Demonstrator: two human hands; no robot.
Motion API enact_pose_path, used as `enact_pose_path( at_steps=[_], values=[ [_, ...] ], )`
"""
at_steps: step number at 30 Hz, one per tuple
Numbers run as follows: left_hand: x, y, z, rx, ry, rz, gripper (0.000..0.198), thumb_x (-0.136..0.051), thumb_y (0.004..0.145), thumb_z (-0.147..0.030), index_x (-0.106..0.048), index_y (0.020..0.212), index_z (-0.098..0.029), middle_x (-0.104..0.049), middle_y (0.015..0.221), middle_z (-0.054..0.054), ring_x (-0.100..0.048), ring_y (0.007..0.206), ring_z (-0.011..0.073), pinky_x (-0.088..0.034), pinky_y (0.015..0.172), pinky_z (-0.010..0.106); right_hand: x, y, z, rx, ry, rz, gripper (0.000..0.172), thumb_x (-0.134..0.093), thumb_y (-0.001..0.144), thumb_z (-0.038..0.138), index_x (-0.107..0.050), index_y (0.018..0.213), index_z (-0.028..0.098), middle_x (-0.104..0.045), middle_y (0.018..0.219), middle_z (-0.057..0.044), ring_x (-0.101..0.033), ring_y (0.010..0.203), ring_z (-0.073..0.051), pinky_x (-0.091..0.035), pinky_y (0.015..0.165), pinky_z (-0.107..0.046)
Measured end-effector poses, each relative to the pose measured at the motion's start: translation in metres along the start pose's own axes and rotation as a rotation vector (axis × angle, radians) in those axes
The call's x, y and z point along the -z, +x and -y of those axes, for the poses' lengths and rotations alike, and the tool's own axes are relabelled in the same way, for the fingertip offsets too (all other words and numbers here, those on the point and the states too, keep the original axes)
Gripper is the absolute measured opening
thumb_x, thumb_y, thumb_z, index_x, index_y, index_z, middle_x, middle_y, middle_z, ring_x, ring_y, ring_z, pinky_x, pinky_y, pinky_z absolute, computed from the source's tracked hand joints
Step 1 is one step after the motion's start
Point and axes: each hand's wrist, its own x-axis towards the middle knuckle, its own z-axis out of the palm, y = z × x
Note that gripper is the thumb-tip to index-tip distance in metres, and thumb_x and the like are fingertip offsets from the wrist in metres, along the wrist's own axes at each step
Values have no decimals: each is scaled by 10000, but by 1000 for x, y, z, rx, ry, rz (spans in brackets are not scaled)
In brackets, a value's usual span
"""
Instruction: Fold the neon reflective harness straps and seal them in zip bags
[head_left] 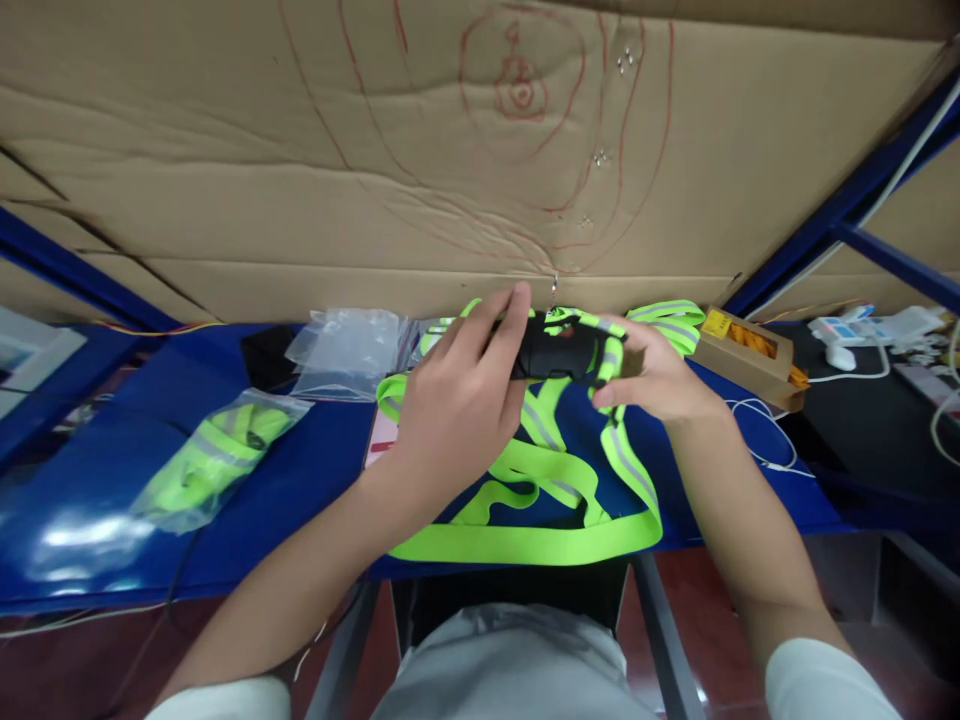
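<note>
Left hand point(457, 400) is curled shut over the black object point(559, 355); right hand point(660, 385) is pinched closed on a strap of the reflective harness point(540, 490) at the object's 3 o'clock end; harness loops are spread at 6 o'clock, up to the near edge of the blue table point(315, 470); bagged vest point(214, 455) is noted at 9 o'clock, well apart; open box point(750, 355) lies near at 3 o'clock; cardboard wall point(300, 180) closes off 12 o'clock.

Glossy blue table point(315, 470), creased matt cardboard point(225, 170), woven fluorescent straps point(525, 545)
</note>
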Motion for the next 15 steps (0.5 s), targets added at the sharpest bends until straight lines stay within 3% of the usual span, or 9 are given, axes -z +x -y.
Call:
enact_pose_path(
  at_steps=[3, 4, 6, 8, 9, 11, 13, 15],
  values=[
    [16, 18, 17, -103, -324, 141, 727, -567, 1004, -379, -220, 1639, -306, -430, 1628, 91, -505, 1444, 304, -568, 1051, 453, 5, 13, 9, 70, 238, -24, 487, -885, 742, 470, -714, 1157, 282, -741, 898, 13, -714, 732, -153, -613, 736, -304],
    [21, 24, 24, -120, -434, 128, 780, -605, 986, -451, -199, 1640, -327, -420, 1634, 87, -529, 1420, 297, -585, 1011, 428, 6, 17, 13, 92, 299, 9, 488, -869, 761, 487, -703, 1165, 269, -718, 820, 21, -668, 617, -127, -576, 615, -263],
    [24, 32, 39, -79, -539, -32, 868, -679, 918, -570, -238, 1626, -328, -429, 1622, 89, -574, 1358, 282, -575, 1002, 398, 8, 24, 21, 102, 357, 59, 493, -846, 784, 508, -685, 1172, 249, -649, 710, 44, -543, 470, -82, -454, 466, -217],
    [21, 39, 53, -23, -561, -148, 960, -697, 858, -673, -258, 1620, -289, -428, 1617, 94, -550, 1373, 276, -518, 1090, 406, 7, 30, 26, 76, 360, 76, 523, -857, 774, 493, -672, 1195, 244, -595, 684, 56, -484, 464, -68, -421, 467, -221],
    [16, 42, 59, -8, -597, -111, 1012, -679, 842, -721, -232, 1629, -268, -419, 1625, 99, -514, 1412, 282, -487, 1132, 415, 7, 32, 27, 52, 354, 82, 554, -868, 762, 473, -663, 1224, 246, -590, 699, 53, -493, 496, -75, -441, 498, -231],
    [4, 45, 68, 2, -760, 95, 1099, -634, 818, -793, -170, 1647, -240, -433, 1622, 124, -477, 1458, 295, -476, 1148, 414, 5, 36, 26, 5, 342, 100, 606, -885, 740, 422, -648, 1268, 241, -610, 746, 34, -550, 591, -105, -500, 583, -263],
    [-10, 46, 75, 17, -931, 256, 1121, -634, 784, -827, -218, 1639, -232, -514, 1562, 158, -537, 1416, 309, -523, 1092, 408, 2, 39, 22, -12, 343, 110, 524, -870, 758, 377, -669, 1214, 217, -639, 786, 9, -617, 684, -139, -562, 682, -311],
    [-25, 46, 79, 44, -947, 270, 1090, -689, 745, -817, -328, 1600, -245, -617, 1450, 173, -642, 1298, 314, -567, 1009, 411, 0, 43, 17, 7, 376, 112, 387, -826, 807, 344, -684, 1137, 200, -647, 789, 3, -656, 700, -152, -606, 739, -355]
  ],
)
